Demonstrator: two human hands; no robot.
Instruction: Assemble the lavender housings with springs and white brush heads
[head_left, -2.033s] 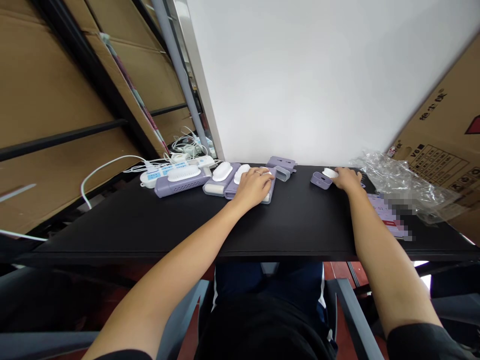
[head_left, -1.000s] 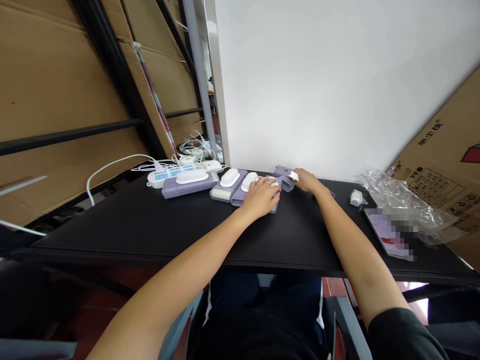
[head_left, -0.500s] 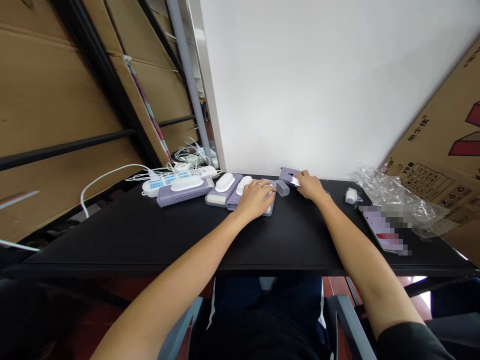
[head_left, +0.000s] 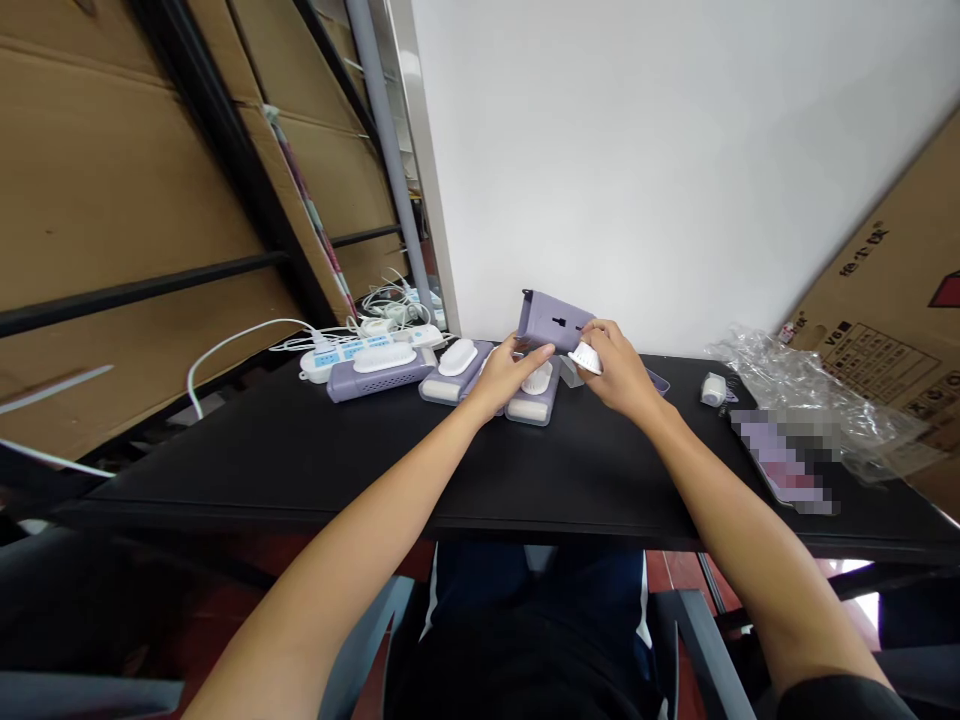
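Observation:
My right hand (head_left: 619,370) is closed on the right end of a purple plastic case (head_left: 551,320) with dark slots in its face. The case is tilted and raised off the table. A small white brush (head_left: 584,357) is also held under the fingers of that hand. My left hand (head_left: 499,377) grips the lower left edge of the case, its thumb along the front and its fingers partly hidden behind. Below the hands lies a purple case with a clear cover (head_left: 529,410), topped by a round white brush (head_left: 537,380). A clear plastic piece (head_left: 570,373) lies beside it.
To the left, more purple cases (head_left: 375,378) carry white oval brushes (head_left: 457,357). Behind them is a white power strip (head_left: 330,360) with tangled cables. On the right are a small white item (head_left: 714,389), a phone (head_left: 784,460), plastic wrap (head_left: 817,390) and a cardboard box (head_left: 892,300).
The purple case has been lifted from the back of the table and tilted, together with the white brush. My left hand has left the case with the round brush and taken the raised case's edge.

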